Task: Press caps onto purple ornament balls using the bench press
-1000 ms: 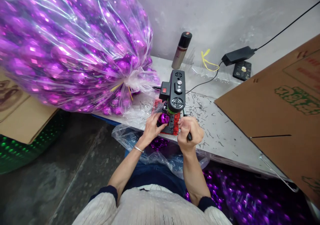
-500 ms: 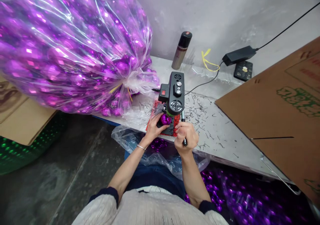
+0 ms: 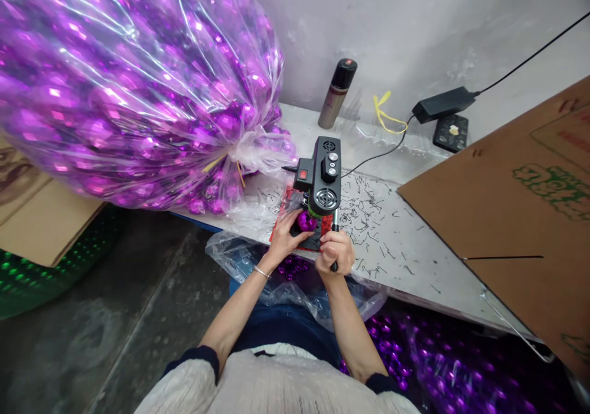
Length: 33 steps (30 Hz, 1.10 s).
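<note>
A shiny purple ball ornament [image 3: 306, 222] sits under the head of a small black bench drill [image 3: 327, 174] with a red switch. My left hand [image 3: 284, 239] is closed on the ball from its left and near side, thumb and fingers around it. My right hand [image 3: 335, 251] grips the drill's black-tipped lever [image 3: 335, 220], to the right of the ball. Beneath them lies a red mat [image 3: 326, 223] with a dark base plate on it. The spot where the drill meets the ball is hidden by the drill head.
A big clear bag of purple balls [image 3: 138, 94] fills the left. Thin dark scraps [image 3: 369, 217] litter the white table [image 3: 415, 260]. Behind stand a spray can [image 3: 338, 93] and a power adapter [image 3: 445, 104]. A cardboard box [image 3: 516, 205] blocks the right. An open plastic bag [image 3: 230, 254] hangs below.
My right hand has moved a little to the left, and the lever has swung with it. My left hand still holds the ball in the same place.
</note>
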Each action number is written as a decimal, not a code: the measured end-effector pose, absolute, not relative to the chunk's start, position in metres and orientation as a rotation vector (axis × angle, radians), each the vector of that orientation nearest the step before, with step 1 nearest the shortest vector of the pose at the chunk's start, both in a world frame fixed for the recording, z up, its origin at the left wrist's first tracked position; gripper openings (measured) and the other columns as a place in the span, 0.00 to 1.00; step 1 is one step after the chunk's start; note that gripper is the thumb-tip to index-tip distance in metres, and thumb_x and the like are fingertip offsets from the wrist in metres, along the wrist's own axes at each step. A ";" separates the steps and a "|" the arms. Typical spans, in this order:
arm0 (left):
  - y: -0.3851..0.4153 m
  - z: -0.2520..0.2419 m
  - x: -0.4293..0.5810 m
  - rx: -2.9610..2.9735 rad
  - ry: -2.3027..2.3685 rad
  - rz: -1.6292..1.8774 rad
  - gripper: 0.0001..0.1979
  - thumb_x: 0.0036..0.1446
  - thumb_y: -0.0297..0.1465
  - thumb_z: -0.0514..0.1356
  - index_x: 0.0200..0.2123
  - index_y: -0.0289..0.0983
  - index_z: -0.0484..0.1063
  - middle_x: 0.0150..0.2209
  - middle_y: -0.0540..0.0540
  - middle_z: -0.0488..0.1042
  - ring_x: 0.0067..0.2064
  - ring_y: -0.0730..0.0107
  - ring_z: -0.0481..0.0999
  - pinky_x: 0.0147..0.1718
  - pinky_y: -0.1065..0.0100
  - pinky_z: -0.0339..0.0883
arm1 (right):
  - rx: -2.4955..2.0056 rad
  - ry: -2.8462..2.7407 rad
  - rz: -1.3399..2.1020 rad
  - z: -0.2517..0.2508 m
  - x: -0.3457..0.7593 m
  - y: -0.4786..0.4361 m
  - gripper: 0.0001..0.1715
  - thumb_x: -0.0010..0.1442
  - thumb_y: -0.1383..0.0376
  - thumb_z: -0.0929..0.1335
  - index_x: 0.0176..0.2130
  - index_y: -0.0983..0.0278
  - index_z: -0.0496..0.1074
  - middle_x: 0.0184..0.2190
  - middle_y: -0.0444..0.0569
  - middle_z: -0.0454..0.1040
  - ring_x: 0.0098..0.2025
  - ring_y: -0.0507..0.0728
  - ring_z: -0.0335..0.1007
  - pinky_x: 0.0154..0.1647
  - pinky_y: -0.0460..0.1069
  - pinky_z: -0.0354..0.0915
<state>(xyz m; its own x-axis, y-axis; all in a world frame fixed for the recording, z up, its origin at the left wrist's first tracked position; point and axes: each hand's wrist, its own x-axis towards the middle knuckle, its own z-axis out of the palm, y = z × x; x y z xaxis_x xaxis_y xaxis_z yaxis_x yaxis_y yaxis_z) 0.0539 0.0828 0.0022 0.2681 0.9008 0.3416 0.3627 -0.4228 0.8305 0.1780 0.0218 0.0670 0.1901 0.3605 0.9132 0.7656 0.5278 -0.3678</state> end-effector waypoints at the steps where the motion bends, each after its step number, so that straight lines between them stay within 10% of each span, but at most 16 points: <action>1: 0.083 0.002 0.054 1.924 1.133 1.115 0.32 0.56 0.45 0.71 0.61 0.40 0.71 0.59 0.36 0.77 0.61 0.50 0.77 0.62 0.47 0.69 | -1.049 -1.414 -0.374 0.067 0.178 0.022 0.14 0.72 0.65 0.58 0.33 0.58 0.64 0.27 0.43 0.73 0.27 0.52 0.69 0.36 0.52 0.68; 23: 0.057 -0.006 0.044 2.129 1.061 1.169 0.32 0.64 0.42 0.65 0.67 0.39 0.63 0.62 0.34 0.74 0.65 0.50 0.74 0.64 0.44 0.68 | -1.121 -1.378 -0.260 0.115 0.178 0.021 0.14 0.68 0.71 0.62 0.30 0.60 0.66 0.26 0.43 0.72 0.30 0.52 0.71 0.33 0.49 0.64; 28: 0.032 -0.005 0.015 2.335 1.082 1.151 0.47 0.57 0.54 0.65 0.71 0.35 0.56 0.65 0.28 0.68 0.67 0.43 0.70 0.64 0.44 0.67 | -1.083 -1.412 -0.249 0.119 0.179 0.020 0.13 0.66 0.73 0.63 0.30 0.60 0.66 0.27 0.43 0.72 0.29 0.52 0.71 0.31 0.49 0.64; 33: 0.129 0.028 -0.010 2.110 1.655 1.173 0.24 0.70 0.34 0.51 0.65 0.30 0.65 0.64 0.27 0.70 0.68 0.45 0.68 0.68 0.41 0.59 | -1.076 -1.383 -0.279 0.109 0.175 0.020 0.13 0.66 0.73 0.63 0.30 0.60 0.65 0.26 0.43 0.72 0.29 0.52 0.71 0.31 0.48 0.63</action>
<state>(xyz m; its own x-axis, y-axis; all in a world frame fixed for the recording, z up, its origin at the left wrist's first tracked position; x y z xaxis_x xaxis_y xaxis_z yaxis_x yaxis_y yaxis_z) -0.0101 0.1291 0.0285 0.0504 0.8912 0.4509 0.7202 -0.3452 0.6018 0.1747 0.0198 0.1086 0.2401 0.4141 0.8780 0.7219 0.5286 -0.4466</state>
